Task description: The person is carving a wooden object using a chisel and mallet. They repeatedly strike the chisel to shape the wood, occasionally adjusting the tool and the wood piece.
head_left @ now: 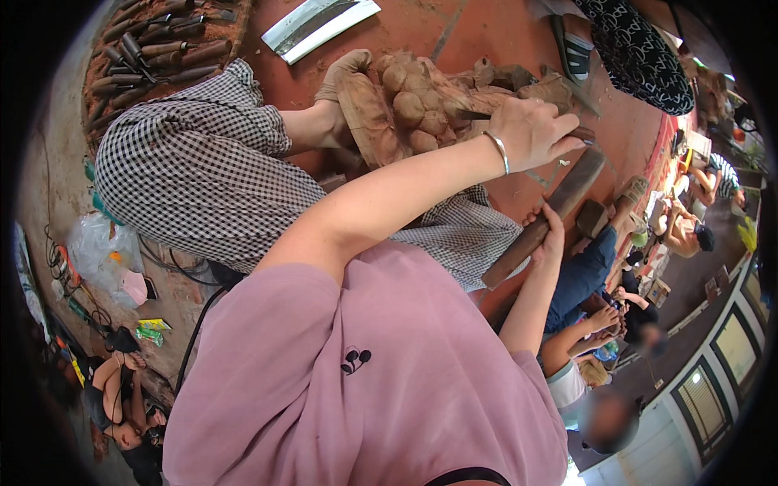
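A brown wood carving (419, 101) with rounded, fruit-like lumps lies on the reddish floor before me. My left hand (531, 130), with a silver bangle at its wrist, is closed round a chisel (581, 134). The chisel's dark blade points left, onto the carving's lumps. Below and to the right, my right hand (551, 236) grips a long wooden mallet (559, 206), like a squared bar, held slantwise. The mallet is apart from the chisel's handle end. My bare foot (347, 71) rests against the carving's left end.
Several wooden-handled chisels (154, 57) lie in a tray at the upper left. A shiny whetstone-like slab (318, 26) is on the floor beyond the carving. Other people sit close by on the right, one in blue trousers (583, 271). Plastic bags (101, 251) and cables lie left.
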`<state>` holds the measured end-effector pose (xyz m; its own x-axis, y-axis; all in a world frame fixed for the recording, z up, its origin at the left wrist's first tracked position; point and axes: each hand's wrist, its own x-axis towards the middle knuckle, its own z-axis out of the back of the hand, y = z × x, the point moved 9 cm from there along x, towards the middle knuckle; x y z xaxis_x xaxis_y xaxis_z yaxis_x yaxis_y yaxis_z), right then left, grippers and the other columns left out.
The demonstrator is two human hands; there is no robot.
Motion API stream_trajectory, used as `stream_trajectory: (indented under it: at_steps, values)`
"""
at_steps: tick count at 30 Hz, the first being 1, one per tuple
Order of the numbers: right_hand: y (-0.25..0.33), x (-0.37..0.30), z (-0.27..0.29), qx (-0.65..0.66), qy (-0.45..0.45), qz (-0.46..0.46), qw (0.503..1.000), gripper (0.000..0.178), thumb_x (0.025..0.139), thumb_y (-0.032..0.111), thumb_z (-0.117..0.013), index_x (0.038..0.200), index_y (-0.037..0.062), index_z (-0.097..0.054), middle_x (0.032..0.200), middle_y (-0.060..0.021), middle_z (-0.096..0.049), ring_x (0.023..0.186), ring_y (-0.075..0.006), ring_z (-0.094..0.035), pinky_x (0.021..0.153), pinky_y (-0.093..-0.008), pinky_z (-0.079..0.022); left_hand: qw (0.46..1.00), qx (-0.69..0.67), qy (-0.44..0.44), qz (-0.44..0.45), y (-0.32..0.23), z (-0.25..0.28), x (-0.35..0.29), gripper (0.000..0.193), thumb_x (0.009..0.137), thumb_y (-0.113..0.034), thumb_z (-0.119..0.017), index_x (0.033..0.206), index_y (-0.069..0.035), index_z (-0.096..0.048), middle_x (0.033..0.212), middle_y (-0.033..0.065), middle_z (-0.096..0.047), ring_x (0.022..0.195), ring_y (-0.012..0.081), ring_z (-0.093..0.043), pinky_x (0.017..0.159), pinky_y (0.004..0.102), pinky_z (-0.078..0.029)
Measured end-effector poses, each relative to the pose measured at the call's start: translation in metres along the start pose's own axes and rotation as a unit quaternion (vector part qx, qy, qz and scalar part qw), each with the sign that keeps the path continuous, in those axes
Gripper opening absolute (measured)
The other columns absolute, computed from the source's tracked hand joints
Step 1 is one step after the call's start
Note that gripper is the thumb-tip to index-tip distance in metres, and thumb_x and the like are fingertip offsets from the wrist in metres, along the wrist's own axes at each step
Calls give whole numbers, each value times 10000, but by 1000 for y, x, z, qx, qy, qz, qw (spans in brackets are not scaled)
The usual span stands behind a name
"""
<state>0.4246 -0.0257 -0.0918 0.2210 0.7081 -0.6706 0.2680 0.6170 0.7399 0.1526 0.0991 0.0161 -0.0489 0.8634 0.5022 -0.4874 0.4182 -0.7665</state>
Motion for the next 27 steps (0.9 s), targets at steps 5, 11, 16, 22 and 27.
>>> stream_trajectory:
  at_steps: [5,11,16,22,27]
  values:
    - [38,-15,-32,-52,11,49,997,388,909,131,-622,1268,30,-516,810,-81,-588,688,-189,-587,593,-308,-496,998,-13,53,21,3,-5,7,354,890,-503,-617,858,-154,-670,654,51,-646,585,240,-655,477,377,-498]
    - [53,-22,-59,-106,37,95,989,369,924,166,-644,1236,10,-525,793,-81,-593,656,-184,-597,552,-298,-496,999,-29,15,24,4,2,12,369,890,-510,-615,849,-147,-673,652,52,-647,578,246,-657,471,369,-498]
    - [69,-27,-82,-131,56,113,983,372,949,206,-641,1243,11,-525,790,-74,-589,654,-172,-579,572,-277,-480,999,-38,-6,36,5,3,14,365,890,-507,-615,856,-149,-676,654,57,-646,585,252,-659,479,370,-504]
    - [90,-27,-102,-149,66,136,977,381,951,208,-640,1243,-4,-520,790,-69,-586,650,-163,-568,579,-271,-470,995,-18,-53,78,19,2,21,367,887,-505,-617,860,-144,-677,656,63,-638,615,253,-668,493,376,-512]
    - [107,-29,-103,-222,63,177,957,439,902,150,-667,1279,-11,-509,791,-54,-567,651,-146,-549,600,-271,-457,992,-2,-60,109,24,5,25,379,887,-509,-615,867,-137,-686,655,60,-634,606,253,-661,505,372,-515]
